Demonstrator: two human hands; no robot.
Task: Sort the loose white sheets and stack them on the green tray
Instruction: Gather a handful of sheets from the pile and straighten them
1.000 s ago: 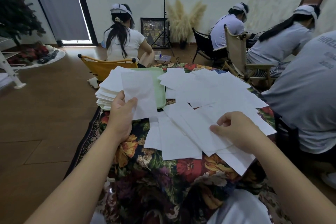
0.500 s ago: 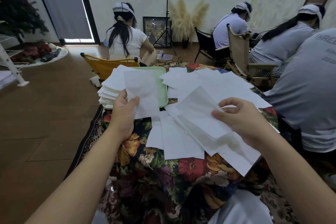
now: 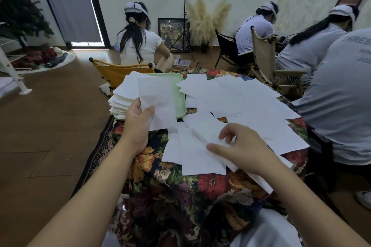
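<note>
On the head view the only writing I can read is on the grey shirt (image 3: 339, 94) of the person at my right: "THREE", cut off at the frame edge, with smaller lines under it too blurred to make out. Both my forearms reach forward over the floral cloth (image 3: 172, 192). My left hand (image 3: 136, 126) is raised, thumb up, pinching the lower left corner of one sheet (image 3: 157, 102) between thumb and fingers; that sheet stands upright in front of the tray (image 3: 179, 94). My right hand (image 3: 239, 148) hovers low over the loose sheets (image 3: 241, 102) spread across the cloth, fingers loosely curled with the forefinger lifted, thumb and fingertips touching the edge of a sheet near the front; I cannot tell whether it actually has hold of it. The green tray sits at the table's far left, and the stack (image 3: 122, 100) of sorted sheets lies on its left part, overhanging the near left edge.
</note>
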